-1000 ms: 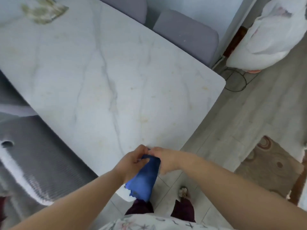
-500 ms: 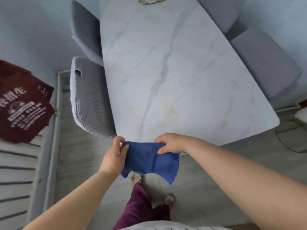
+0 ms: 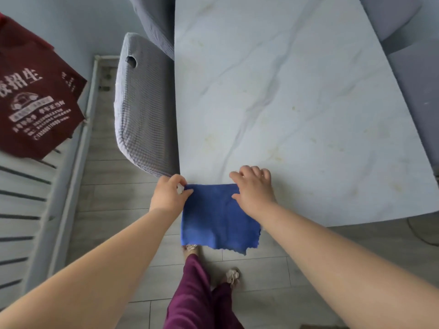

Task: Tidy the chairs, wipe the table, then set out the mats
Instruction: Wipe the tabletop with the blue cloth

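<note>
A blue cloth (image 3: 213, 217) hangs spread flat at the near left corner of the white marble table (image 3: 297, 103). My left hand (image 3: 169, 194) pinches its top left corner. My right hand (image 3: 255, 189) grips its top right corner, fingers curled over the table's near edge. The cloth's torn lower edge dangles above the floor. A grey checked chair (image 3: 145, 108) stands pushed in along the table's left side, with a second grey chair (image 3: 154, 17) behind it. More grey chairs (image 3: 418, 86) line the right side.
A dark red bag with white print (image 3: 35, 96) lies on a striped surface (image 3: 21, 210) at the left. The grey plank floor (image 3: 273, 293) lies below, with my feet and purple trousers (image 3: 197, 295) on it. A cable (image 3: 420, 233) loops at the right.
The cloth went from bunched between both hands to stretched out flat, and both hands rose to the table's near edge. The view swung from the right corner to the left one.
</note>
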A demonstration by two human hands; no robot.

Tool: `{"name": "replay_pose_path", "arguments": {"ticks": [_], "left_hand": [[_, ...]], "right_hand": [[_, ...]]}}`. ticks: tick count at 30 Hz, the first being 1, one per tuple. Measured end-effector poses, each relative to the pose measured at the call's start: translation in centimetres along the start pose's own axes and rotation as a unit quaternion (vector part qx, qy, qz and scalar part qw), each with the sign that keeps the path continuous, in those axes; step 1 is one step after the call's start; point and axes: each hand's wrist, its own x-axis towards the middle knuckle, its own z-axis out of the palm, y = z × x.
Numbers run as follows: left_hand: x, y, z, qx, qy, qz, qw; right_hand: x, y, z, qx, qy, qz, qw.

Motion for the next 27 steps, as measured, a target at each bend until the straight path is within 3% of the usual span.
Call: {"name": "replay_pose_path", "arguments": {"ticks": [2, 3, 5, 7, 13, 17, 21, 27], "left_hand": [[-0.1, -0.3, 0.1, -0.04, 0.014, -0.011, 0.999], [0.5, -0.8, 0.0, -0.062, 0.018, -0.02, 0.998], [0.2, -1.0, 0.2, -0.07, 0.032, -0.003, 0.997], [0.5, -1.0, 0.1, -0.066, 0.052, 0.027, 0.996], [3.2, -0.4, -0.3, -0.1, 0.057, 0.081, 0.99], [6.5, 1.2, -1.4, -0.17, 0.064, 0.048, 0.982], [9.7, 3.3, -2.2, -0.262, 0.049, -0.057, 0.962], [15.1, 5.0, -1.7, -0.304, 0.013, -0.127, 0.944]], "right_hand": [[-0.9, -1.1, 1.0, 0.052, 0.103, -0.078, 0.99], [-0.6, -2.2, 1.8, 0.074, 0.094, -0.151, 0.981], [-1.9, -3.6, 3.4, 0.074, -0.008, -0.255, 0.964], [-2.3, -4.2, 5.0, 0.053, -0.081, -0.273, 0.957], [0.2, -3.7, 5.8, -0.025, -0.047, -0.321, 0.945], [3.8, -3.6, 4.3, -0.024, -0.07, -0.308, 0.948], [9.8, -3.1, 2.2, -0.031, -0.076, -0.237, 0.968], [19.5, -1.8, -0.2, -0.04, -0.046, -0.185, 0.981]]}}
